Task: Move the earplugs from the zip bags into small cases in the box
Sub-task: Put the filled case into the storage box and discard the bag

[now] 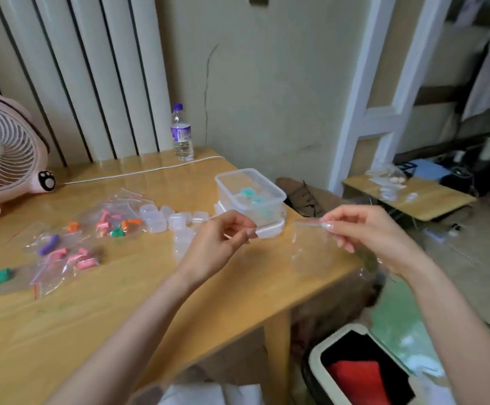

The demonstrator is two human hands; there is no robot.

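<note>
No text, brand, number or sign is legible: the purple label (181, 134) on the water bottle (183, 149) at the bench (150, 287) rear is too blurred to read.

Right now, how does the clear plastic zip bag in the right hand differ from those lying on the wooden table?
The held zip bag hangs from the right hand, looking empty; the zip bags on the wooden table lie flat, holding coloured earplugs. All are clear plastic with red seal strips.
</note>
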